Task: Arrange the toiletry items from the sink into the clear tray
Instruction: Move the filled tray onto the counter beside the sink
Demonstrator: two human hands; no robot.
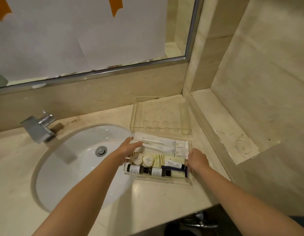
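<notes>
Left hand point(129, 148) fingers gripping clear tray point(162, 181) left wall, right hand point(197, 158) fingers curled over right wall

The clear acrylic tray point(165, 182) is taken as landmark. Its two short ends are occupied by the left hand point(129, 149) and the right hand point(197, 159), so side access is blocked. Its floor is covered by white sachets point(165, 145), two round white soaps point(142, 160), dark small bottles point(148, 170) and a blue razor point(175, 169). Behind it, a second clear acrylic tray point(158, 113) is met, touching or just beside it. To its right, a raised marble ledge point(216, 130) closes passage. To its left, the open white oval basin point(76, 160) is found, with the chrome faucet point(39, 128) well apart. In front, bare beige counter point(156, 201) is left.
</notes>
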